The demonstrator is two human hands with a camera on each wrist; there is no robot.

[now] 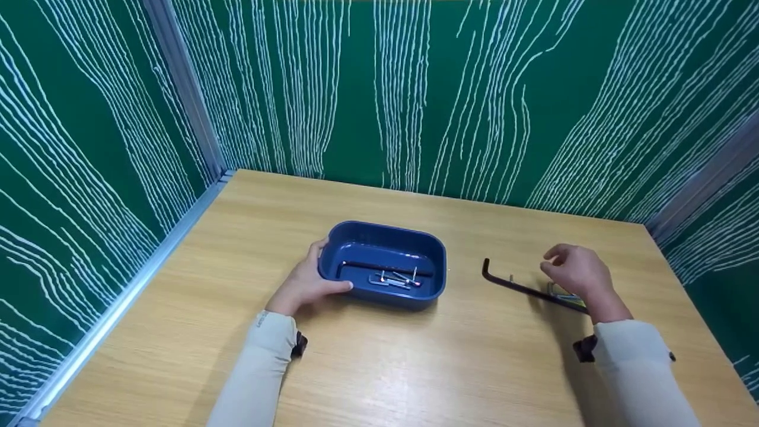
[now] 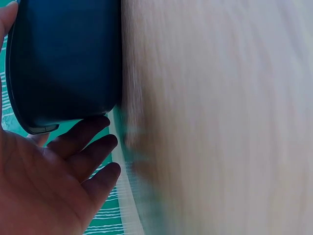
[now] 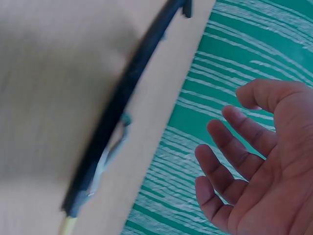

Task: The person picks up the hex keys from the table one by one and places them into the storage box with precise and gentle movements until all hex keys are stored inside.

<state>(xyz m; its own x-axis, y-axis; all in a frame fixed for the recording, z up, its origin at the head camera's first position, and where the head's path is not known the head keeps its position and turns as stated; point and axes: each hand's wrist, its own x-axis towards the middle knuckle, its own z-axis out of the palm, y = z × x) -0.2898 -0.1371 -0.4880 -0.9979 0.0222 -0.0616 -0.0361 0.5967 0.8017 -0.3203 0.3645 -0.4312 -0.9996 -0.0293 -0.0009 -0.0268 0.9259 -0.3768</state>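
A dark blue rectangular box [image 1: 385, 302] with rounded corners stands mid-table. My left hand [image 1: 309, 279] holds its left end, the thumb along the front rim and the fingers round the side wall; the left wrist view shows the fingers [image 2: 93, 147] against the wall. Inside the box lie a dark L-shaped hex key [image 1: 379, 267] and several small shiny metal pieces [image 1: 394, 280]. Over at the right, my right hand [image 1: 580, 274] hovers with nothing in it, fingers loosely bent. Just below and left of it lies a long black hex key [image 1: 522, 288], also seen in the right wrist view.
Beside the black hex key are a small upright metal piece [image 1: 511, 278], a bent wire-like metal piece [image 1: 554, 290] and something yellow, partly hidden by the right wrist. Green panels with white lines [image 1: 403, 89] border the wooden table [image 1: 379, 367] at the back and sides.
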